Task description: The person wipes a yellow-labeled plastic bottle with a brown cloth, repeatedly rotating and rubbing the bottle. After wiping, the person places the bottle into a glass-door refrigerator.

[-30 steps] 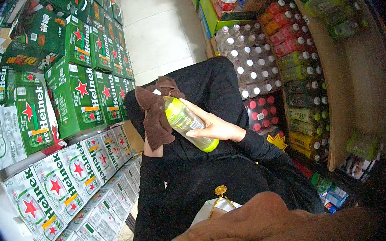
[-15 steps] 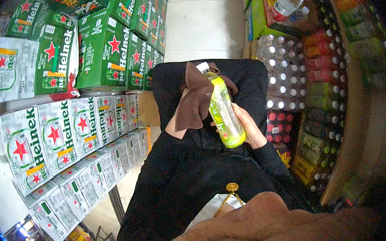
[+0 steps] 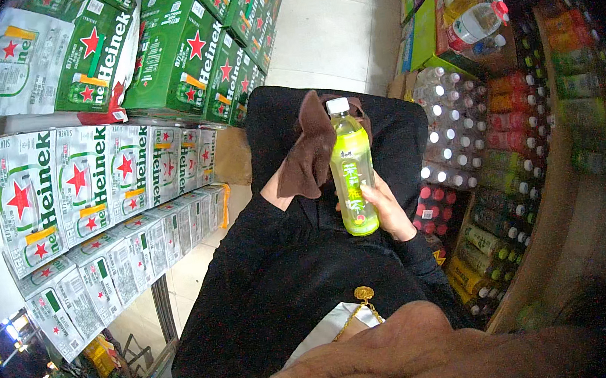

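Note:
A clear plastic drink bottle [image 3: 353, 169] with a white cap and a yellow-green label stands nearly upright over my lap. My right hand [image 3: 388, 211] is closed around its lower right side, thumb on the front. A brown cloth [image 3: 305, 155] drapes over my left hand [image 3: 274, 186], covering its fingers, so only the wrist and heel of the hand show. The cloth lies against the bottle's upper left side, and another part of it shows behind the cap. Dark fabric covers my lap beneath both hands.
Green beer cartons [image 3: 174, 55] are stacked at the far left, with silver beer cartons [image 3: 77, 187] nearer. To the right stand several white-capped bottles [image 3: 451, 118], red-capped bottles [image 3: 434, 208] and rows of coloured drinks [image 3: 510, 123]. A pale tiled floor [image 3: 329, 20] runs ahead.
The bottle has turned from a leftward-leaning tilt to nearly upright, its label front now facing me. The cloth has shifted slightly at the bottle's neck. My view has swung a little.

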Tool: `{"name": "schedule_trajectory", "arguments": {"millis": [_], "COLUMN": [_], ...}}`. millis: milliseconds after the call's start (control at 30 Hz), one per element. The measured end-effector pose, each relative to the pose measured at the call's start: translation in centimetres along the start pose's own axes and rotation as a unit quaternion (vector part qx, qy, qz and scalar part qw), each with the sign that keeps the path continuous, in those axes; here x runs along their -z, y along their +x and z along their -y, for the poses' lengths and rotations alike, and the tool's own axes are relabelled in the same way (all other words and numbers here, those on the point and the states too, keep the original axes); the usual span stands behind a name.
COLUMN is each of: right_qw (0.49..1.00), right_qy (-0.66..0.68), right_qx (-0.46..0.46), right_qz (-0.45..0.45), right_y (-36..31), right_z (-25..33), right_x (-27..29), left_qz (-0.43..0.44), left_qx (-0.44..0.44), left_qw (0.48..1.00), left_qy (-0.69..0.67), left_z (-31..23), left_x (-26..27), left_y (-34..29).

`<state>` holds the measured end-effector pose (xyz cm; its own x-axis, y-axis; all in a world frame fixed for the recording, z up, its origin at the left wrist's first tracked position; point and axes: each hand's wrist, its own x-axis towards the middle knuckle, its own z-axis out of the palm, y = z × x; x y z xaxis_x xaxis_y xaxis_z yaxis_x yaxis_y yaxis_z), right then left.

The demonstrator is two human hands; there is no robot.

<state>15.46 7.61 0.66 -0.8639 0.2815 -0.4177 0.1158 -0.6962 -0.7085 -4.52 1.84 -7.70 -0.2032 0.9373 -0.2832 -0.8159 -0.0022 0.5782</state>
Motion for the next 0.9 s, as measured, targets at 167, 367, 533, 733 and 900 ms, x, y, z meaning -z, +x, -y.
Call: {"name": "schedule_trajectory", "arguments": {"millis": [167, 367, 533, 733, 900], "right_qw": [0.998, 0.997, 0.993, 0.999, 0.982], "right_qy": [0.068, 0.033, -0.067, 0.009, 0.184], "right_qx": [-0.007, 0.034, 0.057, 0.005, -0.044], "right_qz": [0.011, -0.06, -0.074, -0.039, 0.015], "right_y": [0.3, 1.2, 1.9, 1.7, 1.9], "right_z": [-0.2, -1.5, -1.4, -1.7, -1.3], "right_x": [0.6, 0.5, 1.4, 1.2, 1.5], "left_qz": [0.029, -0.008, -0.039, 0.042, 0.017], "left_qx": [0.012, 0.004, 0.009, 0.0, 0.025], "left_qw": [0.999, 0.999, 0.999, 0.993, 0.996], "left_qy": [-0.013, 0.033, 0.015, -0.113, -0.081], "left_z": [-0.6, -0.5, -0.4, 3.7, 2.9], "left_x": [-2.2, -2.1, -1.6, 3.8, 2.2], "left_y": [-0.3, -1.2, -0.9, 1.5, 0.2]}}
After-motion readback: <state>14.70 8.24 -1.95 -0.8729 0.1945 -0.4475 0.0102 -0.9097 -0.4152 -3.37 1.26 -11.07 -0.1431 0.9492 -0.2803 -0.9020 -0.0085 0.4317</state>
